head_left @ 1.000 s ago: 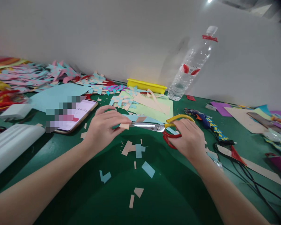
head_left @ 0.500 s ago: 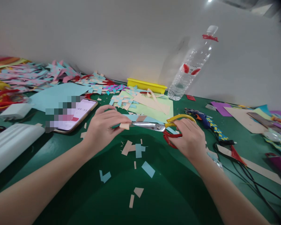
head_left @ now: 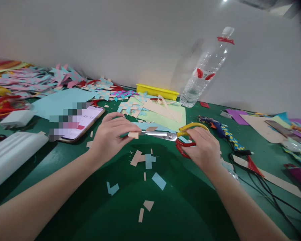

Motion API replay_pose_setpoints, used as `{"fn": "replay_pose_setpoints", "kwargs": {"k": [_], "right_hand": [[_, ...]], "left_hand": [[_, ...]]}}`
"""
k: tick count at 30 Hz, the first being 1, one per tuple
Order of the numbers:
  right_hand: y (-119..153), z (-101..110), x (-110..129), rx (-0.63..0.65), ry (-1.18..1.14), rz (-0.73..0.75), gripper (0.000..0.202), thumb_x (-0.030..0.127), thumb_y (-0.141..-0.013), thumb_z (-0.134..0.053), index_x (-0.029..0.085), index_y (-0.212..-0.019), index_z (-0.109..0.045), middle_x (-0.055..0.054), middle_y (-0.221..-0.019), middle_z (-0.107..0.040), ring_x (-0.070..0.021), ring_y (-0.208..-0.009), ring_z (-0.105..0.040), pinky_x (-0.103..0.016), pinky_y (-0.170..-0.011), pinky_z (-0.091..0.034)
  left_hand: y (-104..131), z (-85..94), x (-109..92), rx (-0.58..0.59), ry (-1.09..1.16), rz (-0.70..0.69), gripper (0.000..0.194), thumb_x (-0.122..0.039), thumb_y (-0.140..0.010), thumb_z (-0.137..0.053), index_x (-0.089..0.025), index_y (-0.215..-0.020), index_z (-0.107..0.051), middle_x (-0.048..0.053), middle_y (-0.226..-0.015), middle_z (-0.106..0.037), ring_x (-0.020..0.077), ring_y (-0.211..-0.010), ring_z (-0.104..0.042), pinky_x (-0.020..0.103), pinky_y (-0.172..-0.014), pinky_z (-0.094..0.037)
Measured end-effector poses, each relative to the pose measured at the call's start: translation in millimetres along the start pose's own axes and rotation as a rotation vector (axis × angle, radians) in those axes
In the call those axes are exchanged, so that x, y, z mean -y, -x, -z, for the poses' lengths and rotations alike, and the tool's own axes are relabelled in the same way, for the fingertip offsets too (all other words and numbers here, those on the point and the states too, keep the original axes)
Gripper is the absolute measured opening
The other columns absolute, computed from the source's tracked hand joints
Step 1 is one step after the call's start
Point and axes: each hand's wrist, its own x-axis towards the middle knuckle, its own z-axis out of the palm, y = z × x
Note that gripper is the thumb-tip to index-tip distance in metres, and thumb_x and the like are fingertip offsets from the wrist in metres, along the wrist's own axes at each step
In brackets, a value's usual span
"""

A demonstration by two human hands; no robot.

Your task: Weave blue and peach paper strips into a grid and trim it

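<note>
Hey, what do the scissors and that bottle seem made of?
Scissors: the blades look like polished metal, silvery and reflective; the yellow and red handles are probably smooth plastic, evenly coloured. Bottle: likely glossy, clear plastic, since the wall shows through and highlights dot it.

Left forearm (head_left: 57, 187), at 8 o'clock: bare from the border to the wrist, broad at the border, tapering smoothly. Left grip (head_left: 109, 134): bare human hand, slim fingers; small pale glint (head_left: 123, 117) between its 1 and 2 o'clock, ring or nail, cannot tell. Right forearm (head_left: 245, 197), at 4 o'clock: bare, same taper. Right grip (head_left: 204, 144): bare hand, rounded knuckles.
</note>
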Motion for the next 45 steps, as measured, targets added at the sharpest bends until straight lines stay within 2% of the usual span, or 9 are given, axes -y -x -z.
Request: {"fn": "replay_pose_setpoints", "kwargs": {"k": [5, 8, 14, 18, 25, 32, 36, 40, 45], "right_hand": [[0.8, -1.2, -0.6, -0.002, -0.012, -0.020, 0.017, 0.023, -0.074, -0.059, 0.012, -0.087, -0.062, -0.009, -0.078, -0.067, -0.0213, -0.074, -0.064, -0.033, -0.069, -0.053], [0.8, -1.9, -0.2, -0.003, -0.056, -0.068, 0.014, 0.022, -0.074, -0.058, 0.013, -0.085, -0.061, -0.007, -0.075, -0.066, -0.0203, -0.073, -0.063, -0.032, -0.068, -0.052], [2.9, -6.9, -3.6, 0.026, -0.130, -0.297, 0.022, 0.029, -0.070, -0.064, 0.016, -0.086, -0.059, -0.003, -0.072, -0.062, -0.0163, -0.063, -0.058, -0.027, -0.057, -0.049], [2.2, -8.1, -3.9, 0.075, -0.117, -0.394, 0.026, 0.038, -0.070, -0.065, 0.018, -0.085, -0.058, -0.002, -0.069, -0.059, -0.0165, -0.060, -0.056, -0.027, -0.054, -0.046], [-0.9, -7.4, 2.1, 0.275, -0.248, -0.566, 0.043, 0.055, -0.069, -0.064, 0.019, -0.091, -0.055, -0.006, -0.080, -0.061, -0.0212, -0.069, -0.059, -0.031, -0.058, -0.046], [2.3, -7.9, 11.0, 0.410, -0.238, -0.497, 0.054, 0.060, -0.069, -0.061, 0.019, -0.102, -0.046, -0.011, -0.100, -0.053, -0.0282, -0.089, -0.055, -0.041, -0.072, -0.046], [2.9, -5.7, 19.2, 0.352, -0.191, -0.360, 0.050, 0.054, -0.071, -0.061, 0.018, -0.103, -0.045, -0.012, -0.099, -0.053, -0.0301, -0.092, -0.054, -0.044, -0.076, -0.045], [3.3, -4.1, 24.3, 0.248, -0.107, -0.255, 0.046, 0.046, -0.073, -0.060, 0.016, -0.105, -0.047, -0.012, -0.095, -0.056, -0.0291, -0.092, -0.055, -0.043, -0.079, -0.044], [2.2, -1.6, 26.3, 0.245, -0.077, -0.207, 0.041, 0.041, -0.073, -0.060, 0.016, -0.103, -0.048, -0.011, -0.092, -0.056, -0.0278, -0.087, -0.055, -0.040, -0.074, -0.045]], "left_hand": [[-0.4, -0.8, 0.5, 0.015, 0.028, 0.028, 0.010, -0.021, -0.079, -0.064, -0.024, -0.085, -0.070, 0.002, -0.085, -0.074, 0.0190, -0.078, -0.067, 0.040, -0.091, -0.043], [-0.3, -0.8, -0.3, -0.005, 0.071, 0.130, 0.008, -0.023, -0.077, -0.066, -0.025, -0.083, -0.072, 0.001, -0.084, -0.074, 0.0196, -0.080, -0.067, 0.039, -0.093, -0.042], [-3.9, 2.7, -1.6, 0.054, 0.322, 0.637, 0.011, -0.033, -0.076, -0.068, -0.024, -0.077, -0.074, 0.001, -0.084, -0.073, 0.0199, -0.081, -0.066, 0.029, -0.075, -0.051], [-7.7, 1.7, 0.7, 0.054, 0.616, 0.957, 0.018, -0.039, -0.072, -0.071, -0.022, -0.077, -0.075, 0.003, -0.083, -0.073, 0.0196, -0.083, -0.065, 0.028, -0.075, -0.051], [-6.7, -5.4, 4.6, -0.008, 0.858, 1.369, 0.024, -0.039, -0.062, -0.079, -0.020, -0.075, -0.073, 0.004, -0.086, -0.071, 0.0165, -0.081, -0.062, 0.023, -0.065, -0.049], [-4.8, -11.0, 3.4, 0.001, 0.986, 1.494, 0.024, -0.035, -0.061, -0.081, -0.019, -0.077, -0.071, 0.002, -0.078, -0.068, 0.0139, -0.067, -0.062, 0.023, -0.061, -0.052], [-5.8, -10.4, -3.2, 0.018, 1.016, 1.572, 0.022, -0.031, -0.066, -0.078, -0.019, -0.083, -0.070, 0.004, -0.077, -0.068, 0.0150, -0.066, -0.063, 0.021, -0.052, -0.051], [-4.7, -11.7, -10.1, -0.017, 1.105, 1.528, 0.021, -0.031, -0.067, -0.078, -0.018, -0.081, -0.070, 0.005, -0.083, -0.068, 0.0142, -0.069, -0.064, 0.019, -0.051, -0.051], [0.2, -17.2, -14.6, -0.061, 1.157, 1.496, 0.022, -0.033, -0.068, -0.077, -0.020, -0.086, -0.071, 0.004, -0.086, -0.070, 0.0124, -0.067, -0.064, 0.017, -0.050, -0.050]]}}
